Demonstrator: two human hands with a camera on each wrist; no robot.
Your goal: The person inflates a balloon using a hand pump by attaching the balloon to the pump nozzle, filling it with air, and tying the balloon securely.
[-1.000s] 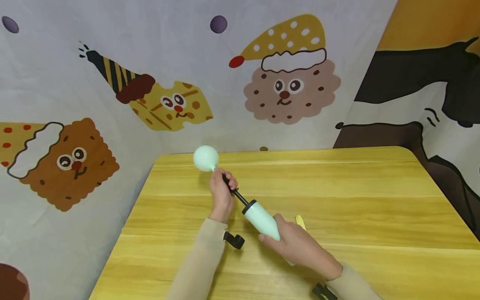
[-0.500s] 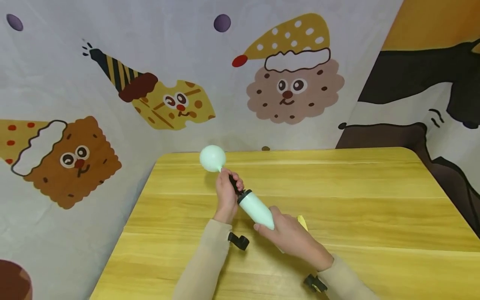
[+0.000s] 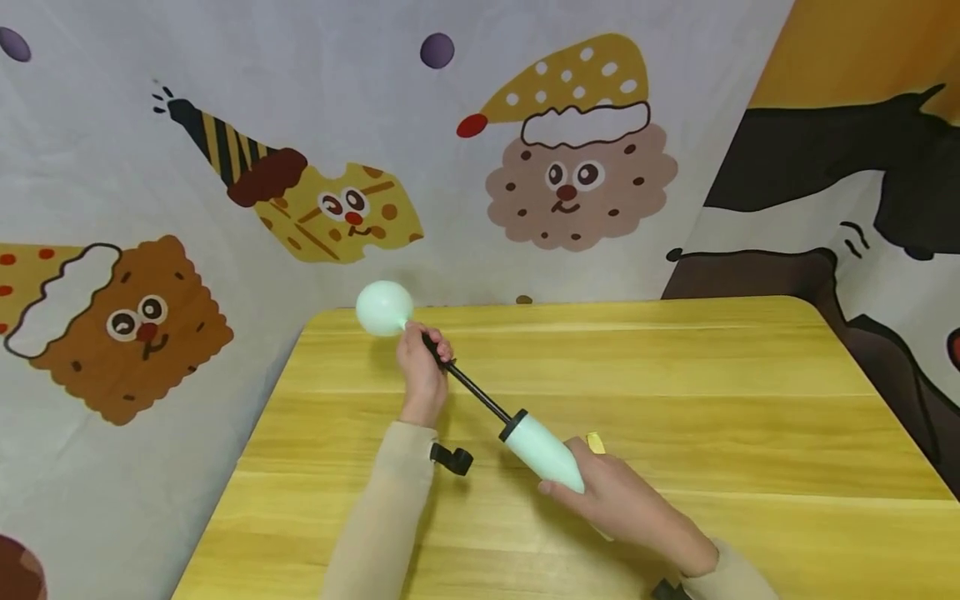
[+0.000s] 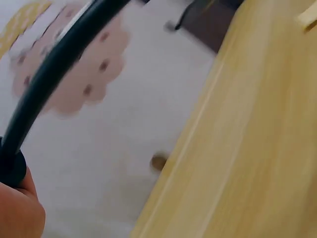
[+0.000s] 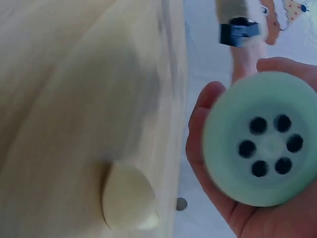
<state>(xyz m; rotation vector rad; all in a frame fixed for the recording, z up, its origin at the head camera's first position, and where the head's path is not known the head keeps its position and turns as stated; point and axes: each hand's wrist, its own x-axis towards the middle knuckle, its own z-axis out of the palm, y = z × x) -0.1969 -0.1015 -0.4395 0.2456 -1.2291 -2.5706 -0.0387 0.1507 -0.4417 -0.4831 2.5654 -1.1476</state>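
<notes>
A small round mint-green balloon sits at the far end of a hand balloon pump, its neck at my left thumb and fingers. My left hand grips the pump's black handle, its fingers wrapped round it. A long stretch of black rod shows between the handle and the mint-green pump barrel. Round the barrel's near part curls my right hand. In the right wrist view the barrel's end face shows a ring of several dark holes. The left wrist view catches the rod close up.
A pale yellow object, partly hidden behind my right hand, lies on the wooden table. It appears rounded in the right wrist view. Behind the table hangs a cloth printed with cartoon figures.
The barrel first slid up to the handle, covering the rod. Since then my hands have drawn apart, left hand and balloon to the left, right hand down and right, baring more rod than before.
</notes>
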